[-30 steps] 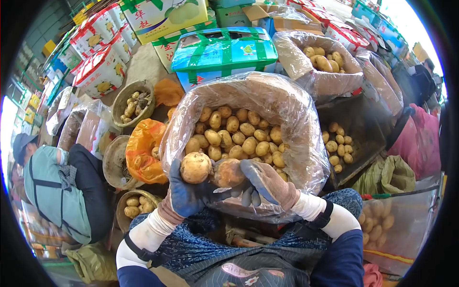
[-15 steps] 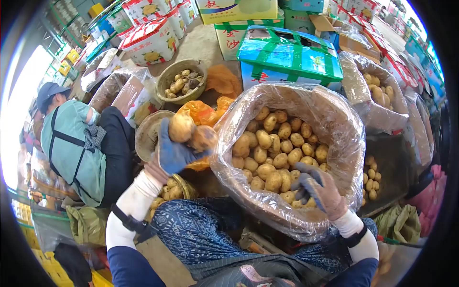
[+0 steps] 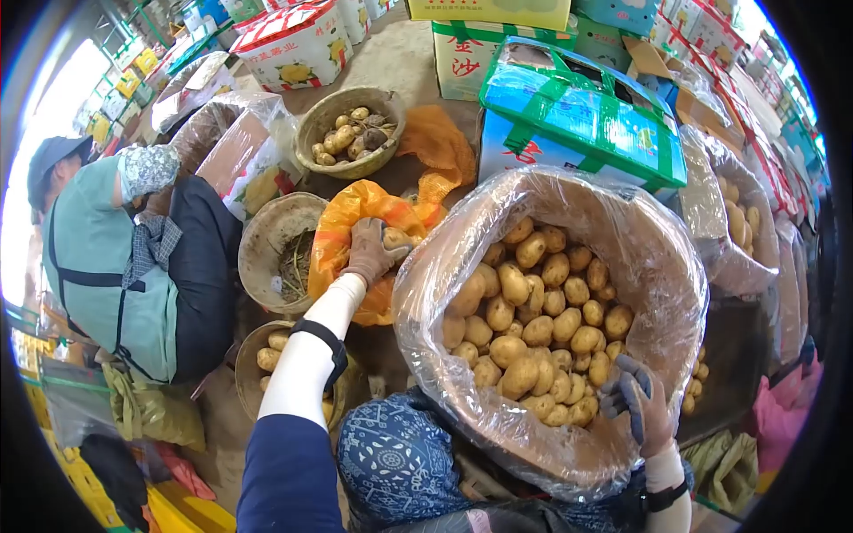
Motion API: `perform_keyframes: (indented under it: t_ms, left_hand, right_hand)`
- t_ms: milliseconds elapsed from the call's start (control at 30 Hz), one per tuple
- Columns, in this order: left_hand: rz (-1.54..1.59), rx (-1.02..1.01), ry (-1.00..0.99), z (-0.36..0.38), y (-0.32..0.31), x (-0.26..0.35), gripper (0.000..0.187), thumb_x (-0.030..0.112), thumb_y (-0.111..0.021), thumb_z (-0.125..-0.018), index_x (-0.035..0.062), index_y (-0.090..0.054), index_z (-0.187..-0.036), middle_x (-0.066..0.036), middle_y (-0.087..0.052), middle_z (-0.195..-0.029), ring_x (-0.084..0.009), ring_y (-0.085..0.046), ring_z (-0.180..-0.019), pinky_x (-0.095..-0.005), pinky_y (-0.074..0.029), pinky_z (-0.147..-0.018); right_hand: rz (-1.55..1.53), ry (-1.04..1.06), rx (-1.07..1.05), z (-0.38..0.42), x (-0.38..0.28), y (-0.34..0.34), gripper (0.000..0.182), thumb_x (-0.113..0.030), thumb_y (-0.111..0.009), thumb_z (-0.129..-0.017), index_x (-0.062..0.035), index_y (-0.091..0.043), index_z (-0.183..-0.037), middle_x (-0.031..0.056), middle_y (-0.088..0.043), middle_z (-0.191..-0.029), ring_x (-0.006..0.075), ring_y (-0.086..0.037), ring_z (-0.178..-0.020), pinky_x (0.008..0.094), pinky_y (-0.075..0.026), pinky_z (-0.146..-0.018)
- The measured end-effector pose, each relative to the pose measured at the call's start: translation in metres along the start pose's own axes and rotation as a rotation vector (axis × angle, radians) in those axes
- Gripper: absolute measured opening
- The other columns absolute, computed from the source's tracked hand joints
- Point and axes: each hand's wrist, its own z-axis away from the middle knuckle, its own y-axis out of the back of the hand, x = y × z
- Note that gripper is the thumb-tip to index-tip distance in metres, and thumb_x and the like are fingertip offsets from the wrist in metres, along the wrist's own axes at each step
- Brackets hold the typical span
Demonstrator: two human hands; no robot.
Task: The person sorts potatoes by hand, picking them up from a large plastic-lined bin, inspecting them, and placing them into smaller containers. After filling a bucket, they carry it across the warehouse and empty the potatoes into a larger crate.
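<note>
Bare, gray-brown floor (image 3: 391, 58) runs back between stacks of boxes in a big, busy room. At the far left, a co-worker (image 3: 111, 258) in a green top sits bent over. Next come three round tubs: one with potatoes and dark lumps (image 3: 389, 160), one with dry stalks (image 3: 258, 249), and one, low down, with more potatoes (image 3: 246, 364). They sit close in, maybe so a hand can get to them fast. Just right of the stalks is an orange bag (image 3: 330, 244), its mouth wide, which seems to make room for a hand. The left hand (image 3: 373, 251) reaches into that mouth. Its fingers are bent beside one potato (image 3: 396, 237), which lies at their right side; I can't tell if they grip it or only touch it. Right of the bag stands a big open box (image 3: 644, 444), lined with clear plastic (image 3: 426, 324) that folds over the rim, maybe to keep the plastic from slipping down. Many potatoes (image 3: 538, 329) lie heaped in it, just left of the right hand (image 3: 641, 404). That hand is over the box's near right side, its fingers a bit bent and apart, with nothing seen in them. It looks to be resting out of the way while the left arm stretches out. Farther right is another box (image 3: 706, 182), with potatoes inside too.
</note>
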Motion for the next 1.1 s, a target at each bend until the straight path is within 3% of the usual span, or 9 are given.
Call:
perform_keyframes:
  t_ms: [167,333,467,667,800,867,900,1000,1100]
  left_hand:
    - [0.048,-0.006,0.012,0.001,-0.014,-0.006,0.071,0.045,-0.083,-0.066,0.0022,-0.057,-0.117,-0.021,-0.056,-0.119,-0.0369,-0.051,-0.117,-0.0446,-0.039,-0.103]
    - [0.627,0.109,-0.059,0.043,0.048,0.012,0.075,0.035,-0.09,-0.064,0.0029,-0.054,-0.121,-0.014,-0.061,-0.113,-0.0257,-0.061,-0.103,-0.0363,-0.05,-0.091]
    - [0.917,0.065,-0.066,0.096,0.111,0.04,0.08,0.024,-0.092,-0.065,0.0009,-0.05,-0.129,-0.007,-0.057,-0.12,-0.0165,-0.057,-0.11,-0.0315,-0.048,-0.098]
    - [1.033,0.057,-0.054,0.159,0.173,0.067,0.101,0.032,-0.09,-0.068,-0.0021,-0.035,-0.146,-0.011,-0.053,-0.134,-0.019,-0.053,-0.121,-0.033,-0.043,-0.104]
    - [1.402,-0.028,0.033,0.191,0.185,0.072,0.09,0.042,-0.078,-0.08,0.0051,-0.033,-0.149,-0.013,-0.058,-0.125,-0.0189,-0.062,-0.104,-0.029,-0.055,-0.082]
    - [2.026,-0.236,0.377,0.2,0.184,0.067,0.079,0.058,-0.068,-0.084,0.0087,-0.044,-0.141,-0.014,-0.062,-0.112,-0.0178,-0.064,-0.091,-0.0228,-0.051,-0.061]
    - [2.243,-0.363,0.482,0.2,0.181,0.062,0.073,0.069,-0.057,-0.084,0.0087,-0.056,-0.125,-0.015,-0.064,-0.101,-0.0179,-0.062,-0.078,-0.0203,-0.045,-0.051]
    - [2.551,-0.514,0.523,0.209,0.18,0.057,0.071,0.072,-0.056,-0.084,0.007,-0.061,-0.112,-0.015,-0.065,-0.096,-0.0185,-0.06,-0.073,-0.02,-0.043,-0.048]
    - [2.422,-0.358,0.596,0.216,0.183,0.06,0.072,0.073,-0.053,-0.084,0.0064,-0.062,-0.111,-0.015,-0.065,-0.097,-0.0199,-0.058,-0.072,-0.0201,-0.042,-0.047]
  right_hand:
    - [0.03,-0.034,-0.008,0.0,0.001,0.002,0.047,-0.021,-0.055,-0.099,0.0068,-0.044,-0.136,0.0129,-0.065,-0.094,0.0172,-0.064,-0.074,0.0254,-0.053,-0.063]
    - [-0.025,-0.018,-0.01,0.004,0.009,0.01,0.047,-0.02,-0.055,-0.099,0.0072,-0.045,-0.135,0.0132,-0.065,-0.093,0.0169,-0.064,-0.074,0.0255,-0.053,-0.064]
    - [-0.016,0.019,-0.018,0.015,0.008,0.008,0.047,-0.02,-0.055,-0.099,0.0078,-0.045,-0.135,0.0133,-0.065,-0.092,0.0165,-0.064,-0.074,0.0254,-0.053,-0.063]
    - [0.003,0.133,-0.019,0.041,0.007,0.011,0.05,-0.025,-0.056,-0.098,0.0084,-0.045,-0.134,0.0127,-0.066,-0.091,0.0152,-0.064,-0.07,0.0253,-0.053,-0.061]
    - [0.007,0.146,-0.006,0.043,0.019,0.028,0.048,-0.026,-0.056,-0.099,0.0047,-0.047,-0.134,0.011,-0.065,-0.09,0.0147,-0.064,-0.069,0.0245,-0.053,-0.06]
    - [0.006,0.143,-0.009,0.041,0.025,0.035,0.047,-0.026,-0.056,-0.099,0.0031,-0.047,-0.134,0.0105,-0.065,-0.09,0.0147,-0.064,-0.069,0.0241,-0.053,-0.06]
    - [-0.03,0.14,0.004,0.039,0.028,0.039,0.046,-0.026,-0.056,-0.099,0.002,-0.047,-0.134,0.01,-0.064,-0.09,0.0147,-0.064,-0.069,0.0239,-0.053,-0.061]
    - [-0.068,0.15,0.002,0.034,0.035,0.044,0.046,-0.025,-0.056,-0.099,0.0009,-0.047,-0.135,0.0094,-0.064,-0.091,0.0147,-0.064,-0.07,0.0237,-0.053,-0.061]
    - [-0.067,0.157,-0.002,0.034,0.033,0.042,0.045,-0.024,-0.056,-0.099,0.0013,-0.046,-0.135,0.0094,-0.063,-0.092,0.0146,-0.063,-0.071,0.024,-0.053,-0.062]
